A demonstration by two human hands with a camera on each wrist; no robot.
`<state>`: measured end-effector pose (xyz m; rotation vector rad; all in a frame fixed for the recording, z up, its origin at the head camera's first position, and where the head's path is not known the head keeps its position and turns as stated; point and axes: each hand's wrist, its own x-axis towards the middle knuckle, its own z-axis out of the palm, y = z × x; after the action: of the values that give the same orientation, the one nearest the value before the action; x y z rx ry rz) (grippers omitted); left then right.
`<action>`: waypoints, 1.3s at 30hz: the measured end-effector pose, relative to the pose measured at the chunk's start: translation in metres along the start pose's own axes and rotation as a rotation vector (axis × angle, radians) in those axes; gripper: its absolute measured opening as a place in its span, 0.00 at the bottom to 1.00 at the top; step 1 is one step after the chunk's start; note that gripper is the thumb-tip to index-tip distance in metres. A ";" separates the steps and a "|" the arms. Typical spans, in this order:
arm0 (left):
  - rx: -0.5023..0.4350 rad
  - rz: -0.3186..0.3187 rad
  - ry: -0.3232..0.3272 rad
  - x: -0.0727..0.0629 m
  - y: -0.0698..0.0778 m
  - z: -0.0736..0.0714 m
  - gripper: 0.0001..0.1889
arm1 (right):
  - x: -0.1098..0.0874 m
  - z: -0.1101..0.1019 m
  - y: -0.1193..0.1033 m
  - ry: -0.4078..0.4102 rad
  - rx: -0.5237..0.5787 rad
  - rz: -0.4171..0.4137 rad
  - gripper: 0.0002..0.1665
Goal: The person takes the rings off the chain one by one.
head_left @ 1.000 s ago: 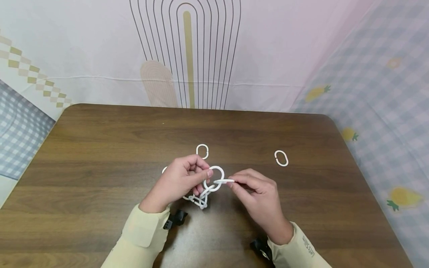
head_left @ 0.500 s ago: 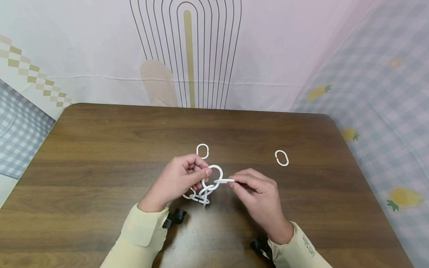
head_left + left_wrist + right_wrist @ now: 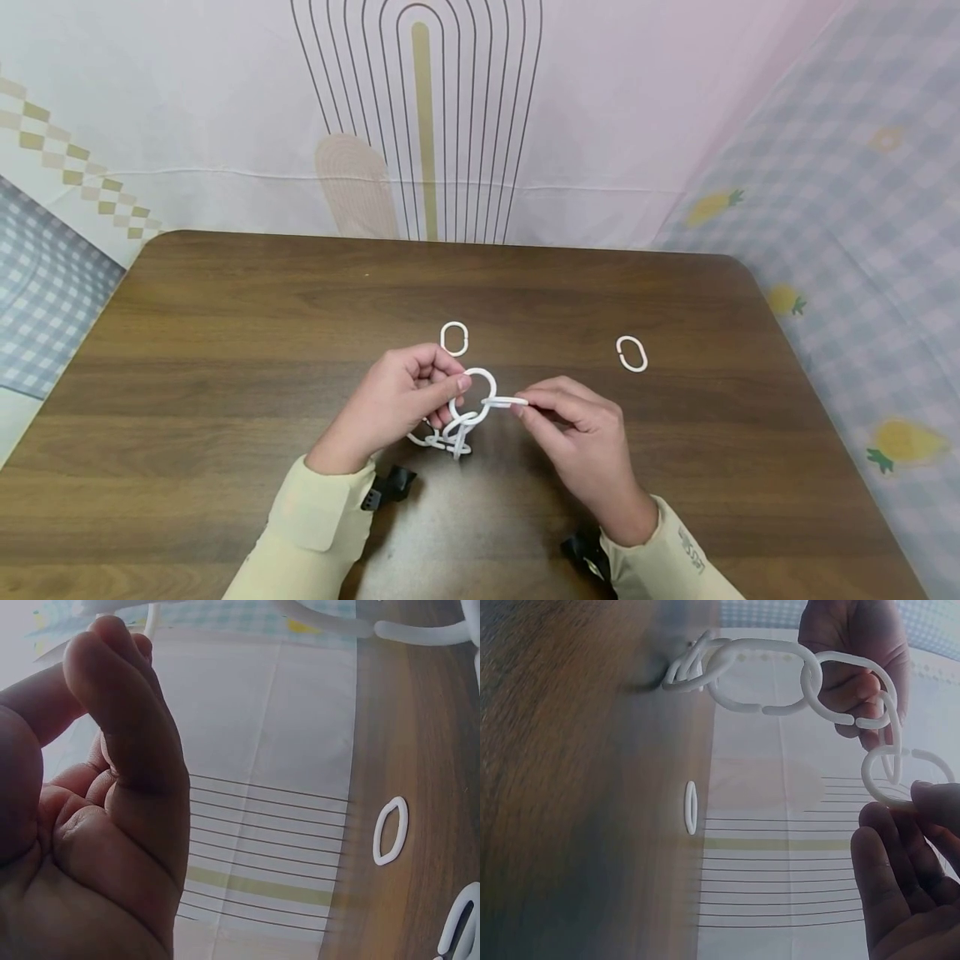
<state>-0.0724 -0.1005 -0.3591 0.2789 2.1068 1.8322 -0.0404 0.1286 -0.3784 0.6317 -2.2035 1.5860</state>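
Above the middle of the table, my left hand (image 3: 401, 402) pinches a white plastic chain link (image 3: 492, 386) between thumb and fingers. From that link hangs a short chain of several white links (image 3: 459, 435), partly behind the left hand. My right hand (image 3: 583, 437) pinches another white link (image 3: 504, 402), which passes through the left hand's link. In the right wrist view this right-hand link (image 3: 870, 784) has a small gap in its side, and the hanging chain (image 3: 772, 646) stretches away from the left hand (image 3: 862, 652).
Two loose white links lie on the brown wooden table (image 3: 262, 333): one link (image 3: 442, 337) just beyond the left hand, another link (image 3: 642, 353) farther right. Patterned cloth (image 3: 600, 125) hangs behind the table's far edge.
The left hand and its link have shifted slightly left, while the right hand stays almost still. The hanging chain has swung a little, and a white edge left of the left hand has gone from view.
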 end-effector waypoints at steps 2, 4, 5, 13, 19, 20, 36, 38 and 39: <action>-0.002 -0.002 0.000 0.000 0.000 0.000 0.08 | 0.000 0.000 0.000 -0.001 -0.001 -0.003 0.10; -0.001 -0.002 -0.001 0.000 0.000 0.000 0.08 | 0.000 0.000 0.000 -0.003 -0.004 -0.005 0.10; -0.001 -0.002 -0.002 0.000 0.001 0.000 0.08 | 0.000 0.000 0.000 -0.004 -0.004 -0.006 0.10; -0.011 -0.003 0.003 0.000 0.003 -0.001 0.08 | 0.000 0.001 0.001 -0.009 -0.010 0.001 0.10; -0.011 -0.003 0.003 0.000 0.004 -0.001 0.08 | 0.000 0.001 0.002 -0.013 -0.012 0.005 0.10; -0.010 -0.002 0.003 0.000 0.004 -0.001 0.08 | 0.000 0.001 0.002 -0.012 -0.013 0.007 0.10; 0.009 -0.003 -0.003 0.000 0.002 -0.003 0.07 | 0.001 0.001 0.004 -0.017 -0.019 -0.008 0.10; 0.007 -0.004 -0.007 0.000 0.001 -0.003 0.07 | 0.001 0.000 0.004 -0.016 -0.023 -0.005 0.09; 0.004 -0.004 -0.009 0.000 0.001 -0.003 0.07 | 0.000 0.000 0.004 -0.016 -0.026 -0.004 0.09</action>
<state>-0.0737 -0.1028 -0.3577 0.2839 2.1041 1.8210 -0.0428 0.1294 -0.3817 0.6428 -2.2288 1.5534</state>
